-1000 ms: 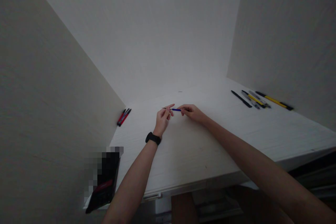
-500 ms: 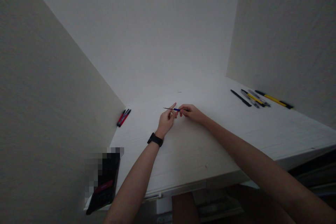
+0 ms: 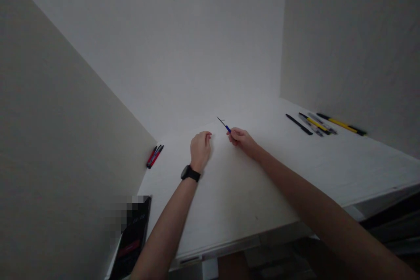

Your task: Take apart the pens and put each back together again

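The left hand point(image 3: 201, 148) had moved left, its fingers' closure unclear to us; the right hand point(image 3: 241, 139) pinched the blue stick point(image 3: 228, 129).

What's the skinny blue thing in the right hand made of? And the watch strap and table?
The skinny blue thing in the right hand is probably plastic: it looks smooth and solid blue. Its thin dark end is too small to tell. The watch strap is matte black, maybe rubber, because it curves snugly. The table could be painted wood or laminate: white, dull, faintly marked.
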Tool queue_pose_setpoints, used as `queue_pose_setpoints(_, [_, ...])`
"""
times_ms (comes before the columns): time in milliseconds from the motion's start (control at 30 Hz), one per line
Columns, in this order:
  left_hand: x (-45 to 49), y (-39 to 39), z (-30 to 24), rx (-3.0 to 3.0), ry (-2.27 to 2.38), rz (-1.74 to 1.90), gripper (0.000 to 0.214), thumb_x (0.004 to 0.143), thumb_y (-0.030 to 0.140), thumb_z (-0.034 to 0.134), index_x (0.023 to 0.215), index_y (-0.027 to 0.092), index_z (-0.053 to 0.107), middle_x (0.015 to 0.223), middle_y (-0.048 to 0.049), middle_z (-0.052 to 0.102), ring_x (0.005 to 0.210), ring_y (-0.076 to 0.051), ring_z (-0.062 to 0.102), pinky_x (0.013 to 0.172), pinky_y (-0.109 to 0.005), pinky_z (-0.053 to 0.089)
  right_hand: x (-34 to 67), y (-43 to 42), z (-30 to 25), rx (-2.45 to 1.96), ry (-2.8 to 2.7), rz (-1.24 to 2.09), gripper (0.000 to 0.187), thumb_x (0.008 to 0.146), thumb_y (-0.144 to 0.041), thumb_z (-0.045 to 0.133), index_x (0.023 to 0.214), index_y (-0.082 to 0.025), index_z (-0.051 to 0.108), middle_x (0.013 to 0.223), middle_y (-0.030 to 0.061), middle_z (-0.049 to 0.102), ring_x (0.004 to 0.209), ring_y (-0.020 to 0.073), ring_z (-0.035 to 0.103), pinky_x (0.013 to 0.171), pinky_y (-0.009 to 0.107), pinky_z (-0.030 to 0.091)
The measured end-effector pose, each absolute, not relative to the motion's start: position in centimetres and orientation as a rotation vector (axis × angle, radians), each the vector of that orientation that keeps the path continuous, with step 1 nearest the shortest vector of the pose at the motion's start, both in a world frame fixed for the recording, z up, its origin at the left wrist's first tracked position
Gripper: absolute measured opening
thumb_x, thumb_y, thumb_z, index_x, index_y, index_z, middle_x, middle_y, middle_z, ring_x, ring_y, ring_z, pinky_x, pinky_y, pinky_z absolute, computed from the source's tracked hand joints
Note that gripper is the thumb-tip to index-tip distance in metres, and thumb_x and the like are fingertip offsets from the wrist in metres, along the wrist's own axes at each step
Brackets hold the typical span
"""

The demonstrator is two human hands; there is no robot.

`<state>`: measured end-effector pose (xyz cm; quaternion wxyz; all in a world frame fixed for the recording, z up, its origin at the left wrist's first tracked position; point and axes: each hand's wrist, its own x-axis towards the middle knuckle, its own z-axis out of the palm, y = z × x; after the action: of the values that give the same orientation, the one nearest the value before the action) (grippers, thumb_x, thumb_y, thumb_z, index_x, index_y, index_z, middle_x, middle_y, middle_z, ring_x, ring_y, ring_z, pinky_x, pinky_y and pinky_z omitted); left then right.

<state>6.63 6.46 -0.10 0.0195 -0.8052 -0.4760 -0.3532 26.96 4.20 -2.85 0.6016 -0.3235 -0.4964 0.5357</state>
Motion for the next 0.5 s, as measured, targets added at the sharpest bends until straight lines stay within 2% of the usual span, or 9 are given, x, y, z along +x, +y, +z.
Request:
queue_pose_setpoints(133, [10.3, 12.7, 1.2, -2.739, -1.376, -0.532, 0.024, 0.096, 0.018, 0.046, 0.113, 0.020, 0.065, 0.114, -0.0081, 0.067, 0.103, -0.020, 0.063, 0.088, -0.031, 0.047, 27.2, 4.9, -3.4, -0.747, -0.954, 1.183, 0.033, 0.072, -0.049, 0.070, 0.083, -0.019, 0.061, 0.059, -0.0042, 0.047, 0.051, 0.0086, 0.034, 0.047, 0.025, 0.022])
queue_pose_setpoints(267, [14.3, 17.7, 0.7, -2.640, -1.435, -0.210, 0.033, 0.096, 0.013, 0.042, 0.123, 0.021, 0.060, 0.125, -0.0109, 0.061, 0.106, -0.019, 0.062, 0.086, -0.029, 0.047, 27.3, 5.2, -3.8, -0.756, -0.899, 1.174, 0.031, 0.072, -0.049, 0.069, 0.081, -0.020, 0.061, 0.058, -0.0046, 0.045, 0.050, 0.0084, 0.032, 0.046, 0.025, 0.020])
queue_pose_setpoints(367, [16.4, 19.4, -0.4, -2.600, -1.434, -0.151, 0.028, 0.098, 0.016, 0.039, 0.114, 0.017, 0.062, 0.118, -0.0135, 0.063, 0.104, -0.021, 0.062, 0.085, -0.031, 0.047, 27.3, 5.3, -4.0, -0.764, -0.888, 1.162, 0.030, 0.073, -0.048, 0.068, 0.081, -0.020, 0.060, 0.057, -0.0053, 0.044, 0.049, 0.0079, 0.030, 0.046, 0.025, 0.018])
queue_pose_setpoints(500, [17.8, 19.7, -1.4, -2.568, -1.461, -0.220, 0.027, 0.097, 0.012, 0.037, 0.107, 0.014, 0.062, 0.112, -0.0164, 0.064, 0.103, -0.023, 0.060, 0.084, -0.032, 0.045, 27.2, 5.4, -4.1, -0.783, -0.915, 1.153, 0.028, 0.076, -0.048, 0.063, 0.081, -0.021, 0.059, 0.055, -0.0060, 0.041, 0.048, 0.0083, 0.028, 0.046, 0.025, 0.018])
